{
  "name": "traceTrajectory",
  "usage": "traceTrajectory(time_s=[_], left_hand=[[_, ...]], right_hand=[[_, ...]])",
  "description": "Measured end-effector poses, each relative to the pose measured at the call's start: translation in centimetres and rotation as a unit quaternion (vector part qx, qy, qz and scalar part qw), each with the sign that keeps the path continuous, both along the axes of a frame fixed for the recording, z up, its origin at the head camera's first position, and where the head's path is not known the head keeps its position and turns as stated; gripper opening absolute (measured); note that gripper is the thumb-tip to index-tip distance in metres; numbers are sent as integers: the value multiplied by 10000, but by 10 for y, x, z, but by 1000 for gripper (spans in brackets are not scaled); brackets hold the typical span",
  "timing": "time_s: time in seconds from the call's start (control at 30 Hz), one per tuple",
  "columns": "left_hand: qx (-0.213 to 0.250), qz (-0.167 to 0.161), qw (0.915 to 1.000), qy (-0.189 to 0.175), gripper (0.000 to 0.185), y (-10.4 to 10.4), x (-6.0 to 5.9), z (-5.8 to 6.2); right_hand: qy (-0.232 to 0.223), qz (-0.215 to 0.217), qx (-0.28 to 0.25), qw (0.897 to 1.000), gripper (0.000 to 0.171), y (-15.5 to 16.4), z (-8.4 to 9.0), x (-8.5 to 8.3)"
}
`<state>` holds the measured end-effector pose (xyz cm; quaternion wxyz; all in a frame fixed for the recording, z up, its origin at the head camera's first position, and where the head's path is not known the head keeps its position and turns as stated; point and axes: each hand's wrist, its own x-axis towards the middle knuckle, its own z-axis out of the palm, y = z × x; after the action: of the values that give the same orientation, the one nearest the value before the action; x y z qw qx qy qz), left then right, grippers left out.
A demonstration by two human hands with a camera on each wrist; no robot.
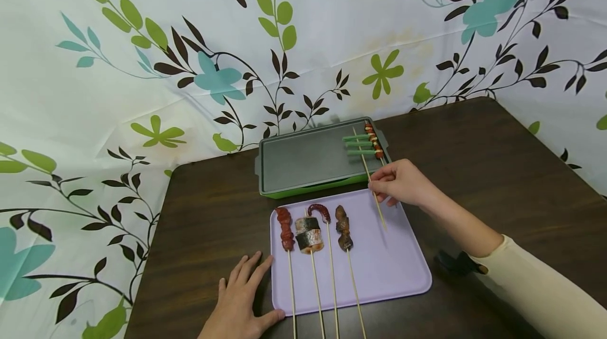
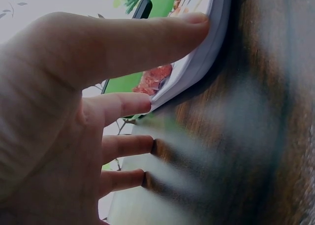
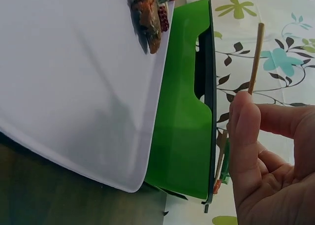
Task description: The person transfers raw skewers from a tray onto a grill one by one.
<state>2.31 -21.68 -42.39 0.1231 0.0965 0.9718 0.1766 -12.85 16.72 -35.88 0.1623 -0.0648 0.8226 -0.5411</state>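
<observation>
Right hand [image 1: 400, 182] pinches a green skewer [image 1: 358, 144] over the griddle's [image 1: 303, 160] right end.
Red skewer [image 1: 373, 139] alongside; four skewers [image 1: 309, 234] in the purple tray [image 1: 393, 260] overhang its near edge; spread left hand [image 1: 239, 297] touches the left rim.

The bench [image 1: 189, 233] looks like dark wood or a wood-grain laminate, streaked and faintly shiny. The tray [image 1: 393, 265] appears to be smooth lilac plastic with a soft sheen. The griddle plate [image 1: 303, 154] is grey and matt, perhaps coated metal, above a green casing [image 3: 179, 136] resembling smooth plastic. The raised stick [image 3: 257, 52] is plain, unvarnished wood or bamboo; its green pieces [image 1: 354, 152] look smooth. The red chunks [image 1: 286, 228] are lumpy and moist-looking, the curled piece [image 1: 320, 210] glossy, the brown chunks [image 1: 343, 228] rough. The backdrop [image 1: 332, 12] is creased printed cloth; the cream sleeve [image 1: 540, 281] is matt fabric.
</observation>
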Motion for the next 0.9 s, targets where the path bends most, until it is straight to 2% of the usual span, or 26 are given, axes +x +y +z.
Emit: traceTrajectory(time_s=[0.17,0.4,0.9], left_hand=[[-2,-6,10000,-7,101,2,0,-1],[-78,79,9999,-124,102,1,-1,-2],[-15,39,10000,-65,101,2,0,0]], right_hand=[[-23,-57,100,9999,32,-2,0,-7],[154,-11,334,9993,29,-5,-1,-16],[166,-90,695,9974,25,-10,2,-22]])
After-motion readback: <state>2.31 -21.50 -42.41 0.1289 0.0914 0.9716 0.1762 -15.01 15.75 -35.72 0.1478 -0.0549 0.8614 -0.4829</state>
